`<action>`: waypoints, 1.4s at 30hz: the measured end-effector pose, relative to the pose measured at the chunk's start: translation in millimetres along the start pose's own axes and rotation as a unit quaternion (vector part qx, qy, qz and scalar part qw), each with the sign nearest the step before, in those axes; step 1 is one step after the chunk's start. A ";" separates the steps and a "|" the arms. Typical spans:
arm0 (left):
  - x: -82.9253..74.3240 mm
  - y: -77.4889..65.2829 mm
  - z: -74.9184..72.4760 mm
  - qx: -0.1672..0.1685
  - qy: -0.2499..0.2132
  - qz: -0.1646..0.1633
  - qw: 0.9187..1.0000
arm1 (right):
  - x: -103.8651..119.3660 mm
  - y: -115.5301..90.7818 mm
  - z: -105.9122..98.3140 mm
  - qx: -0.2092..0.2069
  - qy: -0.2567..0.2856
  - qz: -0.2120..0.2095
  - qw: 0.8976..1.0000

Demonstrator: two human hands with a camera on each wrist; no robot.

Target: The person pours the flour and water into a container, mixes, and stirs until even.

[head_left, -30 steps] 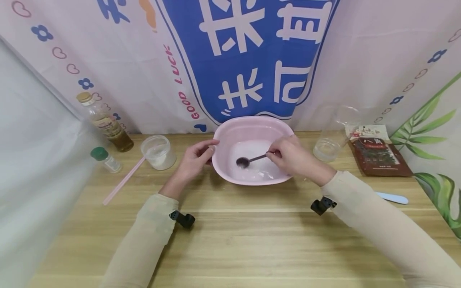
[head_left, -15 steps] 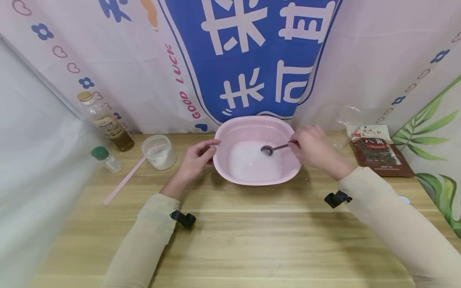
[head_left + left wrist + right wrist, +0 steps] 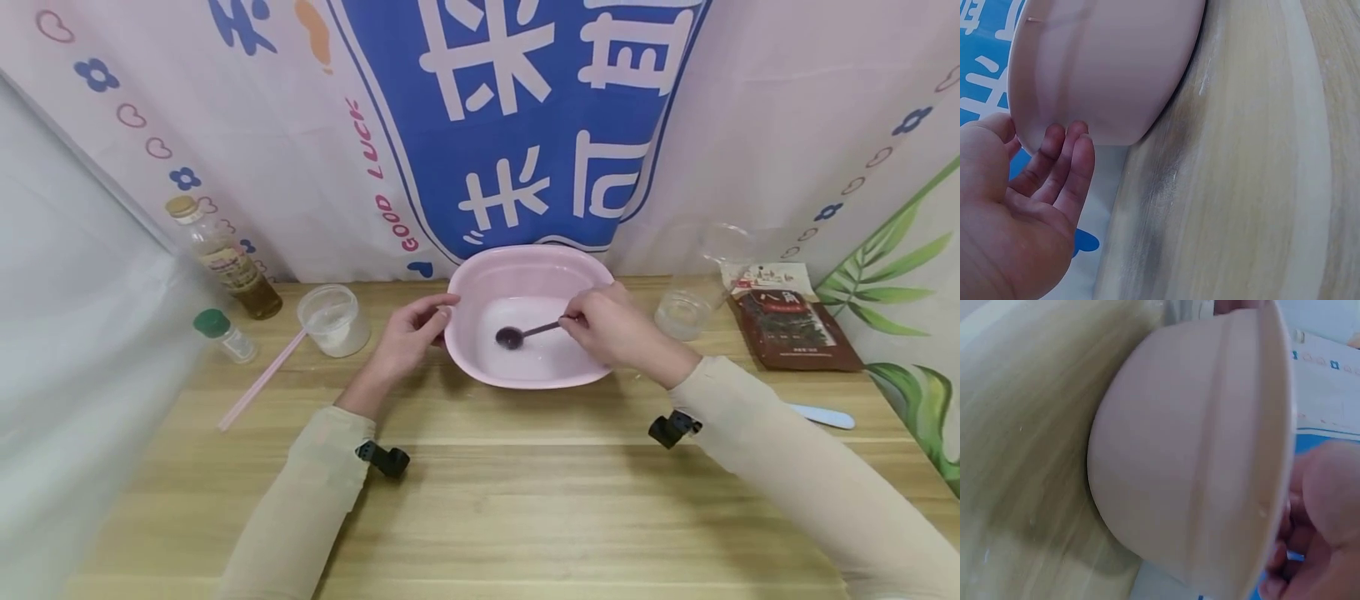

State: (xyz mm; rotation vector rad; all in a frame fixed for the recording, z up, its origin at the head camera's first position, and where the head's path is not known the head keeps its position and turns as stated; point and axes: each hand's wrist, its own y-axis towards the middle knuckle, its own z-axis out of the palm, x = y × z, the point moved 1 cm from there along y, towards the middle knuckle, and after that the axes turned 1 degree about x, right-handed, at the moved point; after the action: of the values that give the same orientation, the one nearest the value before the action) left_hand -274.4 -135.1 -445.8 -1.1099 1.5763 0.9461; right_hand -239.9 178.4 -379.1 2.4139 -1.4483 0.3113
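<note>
A pink plastic basin (image 3: 531, 377) stands on the wooden table and holds a whitish liquid (image 3: 555, 354). At its left rim is my left hand (image 3: 408, 337); in the left wrist view the thumb lies at the rim and the other fingers (image 3: 1079, 169) curl against the outer wall. My right hand (image 3: 611, 327) pinches the handle of a dark spoon (image 3: 511, 337) over the basin's right side. The spoon's bowl dips low inside the basin, left of its middle. From the right wrist view, the basin wall hides the spoon.
On the left are an oil bottle (image 3: 236, 271), a green-capped shaker (image 3: 227, 335), a tub of white powder (image 3: 334, 323) and a pink stick (image 3: 262, 379). To the right stand a clear container (image 3: 682, 312), a brown spice packet (image 3: 795, 321) and a light-blue handle (image 3: 825, 416). A printed cloth hangs behind.
My right hand swung the spoon to the basin's right side half a second ago, then back left to about where it was before. The left hand has stayed on the rim.
</note>
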 end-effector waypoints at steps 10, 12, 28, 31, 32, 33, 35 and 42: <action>-0.1 -1.0 0.4 -0.004 -0.003 -0.001 1.000 | -16.2 -4.5 -15.9 -0.034 -0.099 0.043 0.994; -0.4 -0.8 0.2 -0.004 -0.003 -0.001 1.000 | -17.1 -8.0 -22.1 -0.024 -0.098 0.038 0.994; -1.2 -1.7 0.9 -0.006 0.001 0.002 1.000 | -0.2 2.3 -1.5 -0.012 -0.019 -0.028 0.999; -1.6 -1.0 3.4 -0.008 0.000 0.002 1.000 | -8.7 3.3 -2.4 -0.033 -0.036 -0.013 0.999; -1.7 -0.7 3.9 -0.009 0.001 0.001 1.000 | -12.4 2.8 -4.2 -0.037 -0.042 -0.006 0.998; -1.7 -0.5 4.4 -0.009 0.000 0.001 1.000 | -16.2 1.9 -6.4 -0.038 -0.046 0.002 0.998; -1.8 -0.1 5.0 -0.009 0.000 0.000 1.000 | -23.8 -1.3 -12.5 -0.036 -0.049 0.016 0.998; -0.2 -3.1 2.8 -0.011 0.004 -0.002 1.000 | -37.5 -18.8 -29.9 0.008 -0.017 0.001 1.000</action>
State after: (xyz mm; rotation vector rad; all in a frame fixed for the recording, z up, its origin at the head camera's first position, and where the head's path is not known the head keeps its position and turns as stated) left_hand -270.7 -133.4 -446.5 -1.1335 1.5727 0.9591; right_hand -241.5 228.4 -366.9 2.4419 -1.4696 0.2845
